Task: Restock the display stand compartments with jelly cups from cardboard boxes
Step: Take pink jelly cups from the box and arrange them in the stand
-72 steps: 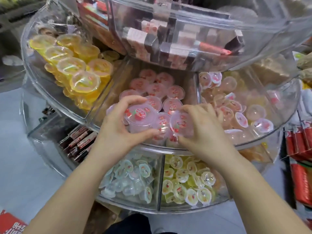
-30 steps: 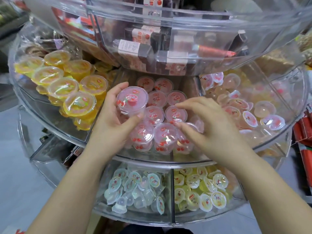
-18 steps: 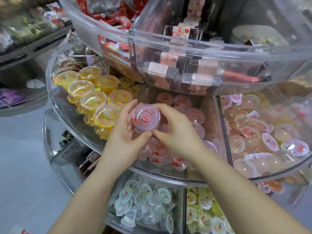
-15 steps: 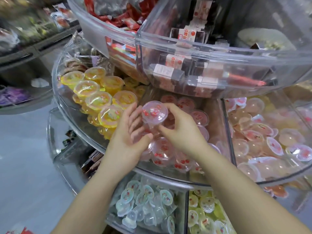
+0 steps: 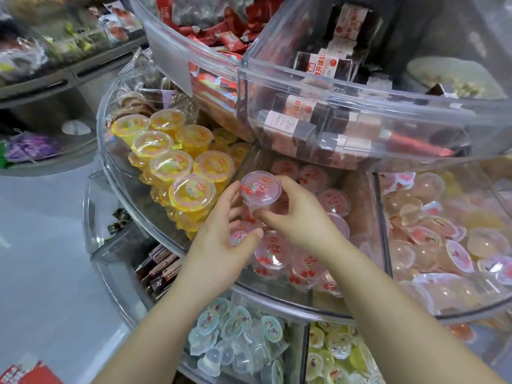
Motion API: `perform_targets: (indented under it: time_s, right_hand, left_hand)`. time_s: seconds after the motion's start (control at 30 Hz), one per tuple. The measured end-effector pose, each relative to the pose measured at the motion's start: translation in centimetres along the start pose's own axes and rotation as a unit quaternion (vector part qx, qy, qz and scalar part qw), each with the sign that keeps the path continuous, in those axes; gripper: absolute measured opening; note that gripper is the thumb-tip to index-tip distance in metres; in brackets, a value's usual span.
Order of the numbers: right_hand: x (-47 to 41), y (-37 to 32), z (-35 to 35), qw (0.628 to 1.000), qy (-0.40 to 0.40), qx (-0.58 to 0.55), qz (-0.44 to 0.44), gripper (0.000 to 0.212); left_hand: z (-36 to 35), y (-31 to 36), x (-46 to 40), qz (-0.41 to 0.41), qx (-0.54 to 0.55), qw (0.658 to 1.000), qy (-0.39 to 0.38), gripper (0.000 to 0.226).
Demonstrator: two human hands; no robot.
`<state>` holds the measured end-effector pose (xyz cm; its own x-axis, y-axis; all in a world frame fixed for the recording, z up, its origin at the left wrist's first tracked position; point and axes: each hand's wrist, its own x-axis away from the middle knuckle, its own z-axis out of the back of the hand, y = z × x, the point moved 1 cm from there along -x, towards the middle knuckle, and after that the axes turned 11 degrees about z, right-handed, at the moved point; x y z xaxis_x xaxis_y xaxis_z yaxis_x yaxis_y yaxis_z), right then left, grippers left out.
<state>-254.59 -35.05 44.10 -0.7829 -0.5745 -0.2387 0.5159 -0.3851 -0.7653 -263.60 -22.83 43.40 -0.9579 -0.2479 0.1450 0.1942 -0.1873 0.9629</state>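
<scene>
Holding one pink jelly cup upright in my right hand, fingers curled round its lower wall, I have it lifted over the pink cups stacked in the middle compartment, while my left hand lies open just beside it, fingertips against the cup's side. To do this well I judge I should lower it lid-up into a gap near the divider, level with its neighbours, not squeezing the soft wall

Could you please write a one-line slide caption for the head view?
Right hand holds a pink jelly cup above the stand's pink-cup compartment; left hand open alongside.
</scene>
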Motion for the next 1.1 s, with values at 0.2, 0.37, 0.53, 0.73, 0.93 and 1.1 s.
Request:
perform_targets:
  time_s: [0.2,0.37,0.53,0.73,0.93,1.1]
  right_hand:
    - [0.4,0.4,-0.3,0.999,-0.014,-0.036,-0.013,0.047]
    - [0.9,0.3,0.1,0.999,0.0,-0.033,-0.032,0.076]
    - [3.4,-1.3,1.6,0.994,0.092,-0.041,-0.052,0.068]
    - [8.6,-6.1,0.2,0.977,0.048,-0.206,0.006,0.023]
    - [15.9,-7.0,-8.5,0.939,-0.186,-0.288,-0.028,0.019]
    - [23.4,-2.3,-20.6,0.877,-0.442,-0.178,-0.065,0.02]
  left_hand:
    - [-0.2,0.2,0.3,0.0,0.005,1.0,0.014,0.067]
    - [0.0,-0.1,0.7,0.008,0.038,0.999,0.038,0.064]
    - [0.1,-0.3,2.8,0.016,0.046,0.998,0.048,0.056]
    - [1.9,-1.4,8.9,-0.011,0.074,0.982,0.172,0.03]
    - [3.3,-12.4,19.9,0.135,0.105,0.922,0.347,0.033]
    - [1.8,-26.6,30.9,0.326,0.127,0.834,0.427,0.03]
